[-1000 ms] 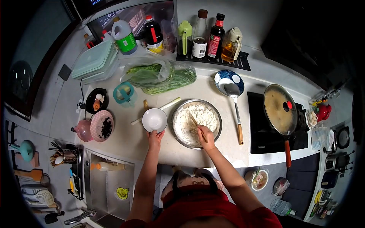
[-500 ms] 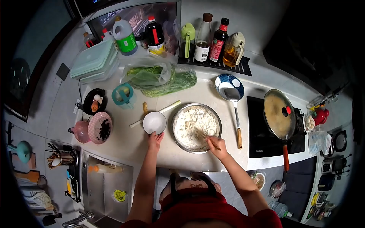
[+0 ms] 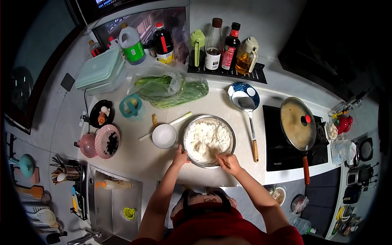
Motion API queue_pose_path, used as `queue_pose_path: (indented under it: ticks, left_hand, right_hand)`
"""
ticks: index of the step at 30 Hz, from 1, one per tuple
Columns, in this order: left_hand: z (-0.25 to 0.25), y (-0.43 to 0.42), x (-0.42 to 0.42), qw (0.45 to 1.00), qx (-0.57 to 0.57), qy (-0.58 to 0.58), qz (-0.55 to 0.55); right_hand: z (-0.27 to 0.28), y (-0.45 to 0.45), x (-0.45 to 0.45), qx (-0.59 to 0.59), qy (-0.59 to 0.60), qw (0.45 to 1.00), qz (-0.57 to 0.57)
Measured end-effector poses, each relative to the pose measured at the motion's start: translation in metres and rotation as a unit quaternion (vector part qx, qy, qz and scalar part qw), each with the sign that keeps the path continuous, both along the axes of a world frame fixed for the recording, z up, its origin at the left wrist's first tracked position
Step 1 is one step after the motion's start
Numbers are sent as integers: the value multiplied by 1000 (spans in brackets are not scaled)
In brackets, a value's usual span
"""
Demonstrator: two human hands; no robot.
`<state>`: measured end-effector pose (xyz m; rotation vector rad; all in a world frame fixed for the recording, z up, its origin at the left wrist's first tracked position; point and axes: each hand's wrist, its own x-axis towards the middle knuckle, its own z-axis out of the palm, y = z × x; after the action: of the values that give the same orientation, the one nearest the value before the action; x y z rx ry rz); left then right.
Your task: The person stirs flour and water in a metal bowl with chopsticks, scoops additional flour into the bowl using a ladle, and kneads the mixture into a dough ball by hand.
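Observation:
A metal bowl (image 3: 233, 141) of lumpy, flour-like white mixture (image 3: 208, 136) stands on the counter in front of me. My left hand (image 3: 180, 157) grips its lower left rim. In my right hand (image 3: 228, 163) are chopsticks (image 3: 219, 157), angled down into the mixture at the bowl's near right side; their tips are blurred. Just left of the metal bowl sits a white bowl (image 3: 164, 136), which shows no contents. Behind it lie a green onion stalk (image 3: 180, 119) and a small brown piece, perhaps ginger (image 3: 154, 119).
Bagged green vegetables (image 3: 171, 87) lie at the back. Rightward are a patterned bowl (image 3: 243, 92) with a metal spatula (image 3: 252, 130) across it, and a lidded pan (image 3: 297, 122) on the cooktop (image 3: 275, 155). A pink basket (image 3: 102, 141) is left, above the sink (image 3: 102, 204).
My left hand has let go of the white bowl and moved right to the metal bowl's rim. My right hand has shifted slightly left and down with the chopsticks.

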<state>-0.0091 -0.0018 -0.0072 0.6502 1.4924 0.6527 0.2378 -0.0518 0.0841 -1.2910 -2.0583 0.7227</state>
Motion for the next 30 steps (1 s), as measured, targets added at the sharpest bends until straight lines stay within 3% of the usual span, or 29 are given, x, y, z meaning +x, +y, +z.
queue_pose_path:
  ticks: [3,6,7,11,15,18,19,20,21,22,24,26,27,30]
  left_hand:
    - [9,-1,-2,999,25,-2,-32]
    - [4,-3,0,998,62,24,-10]
    - [3,-3,0,998,61,21,-9]
    - [1,-4,0,998,61,11,-4]
    - [1,-4,2,998,63,25,11]
    - [0,-5,-3,998,59,0,-10]
    - [11,-11,1,964,191,186,2]
    - [23,-19,8,878,313,362,13]
    - [39,-26,17,745,420,518,23]
    - [50,-29,26,804,403,436,39]
    - [4,-21,47,916,305,257,-37]
    - [10,-17,77,995,95,-8,-39]
    - [42,-16,94,987,-55,-149,16]
    - [31,-5,119,962,-72,-237,114]
  right_hand:
    - [18,-2,8,69,59,996,-7]
    - [25,17,17,89,-16,988,-125]
    - [19,24,17,90,-43,981,-169]
    - [-34,16,-13,112,-27,984,-139]
    - [-5,-7,-30,29,79,990,-112]
    - [-27,-8,-22,-29,241,944,-225]
    - [17,-8,-25,-93,271,923,-256]
    - [10,-7,-23,-92,289,912,-278]
    - [2,-5,-21,-91,306,899,-299]
    - [-3,-6,-20,-81,302,902,-297]
    - [-10,-14,-21,-66,291,907,-295]
    - [0,-21,-28,-57,254,919,-297]
    - [9,-25,-33,-51,234,925,-297]
    - [14,-31,-44,10,213,936,-281]
